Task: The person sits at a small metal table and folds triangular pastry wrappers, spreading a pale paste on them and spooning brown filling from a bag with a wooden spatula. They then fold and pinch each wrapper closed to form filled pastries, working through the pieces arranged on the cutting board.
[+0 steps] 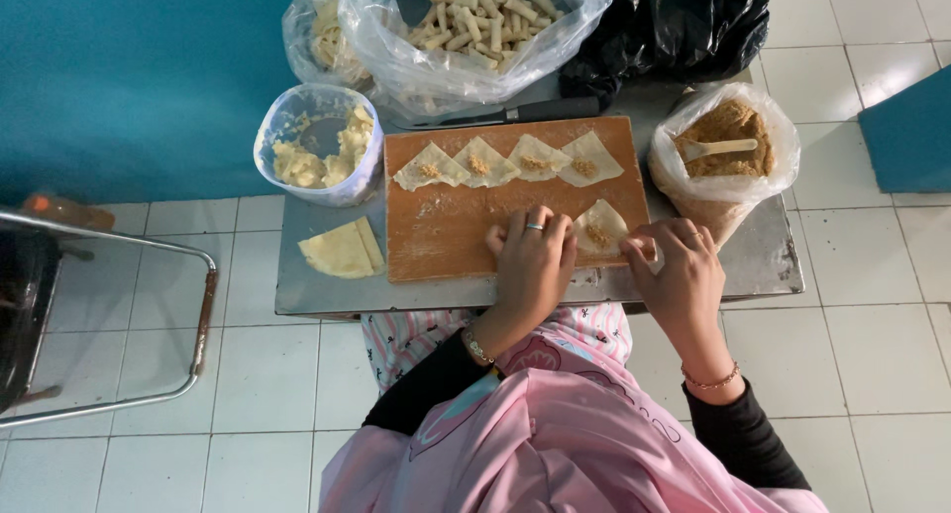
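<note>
Wooden board point(446, 236) sits mid-frame on the metal tabletop point(327, 293). From the left I see a bowl of dough point(317, 156), a stack of wrappers point(342, 249), then four filled wrappers point(510, 161) along the board's top edge. My left hand point(532, 260) lies flat on the board, fingers loosely spread, gripping nothing I can see. The filled wrapper point(599, 226) lies between both hands; my right hand point(684, 275) pinches its right corner. What's under the left palm is hidden.
</note>
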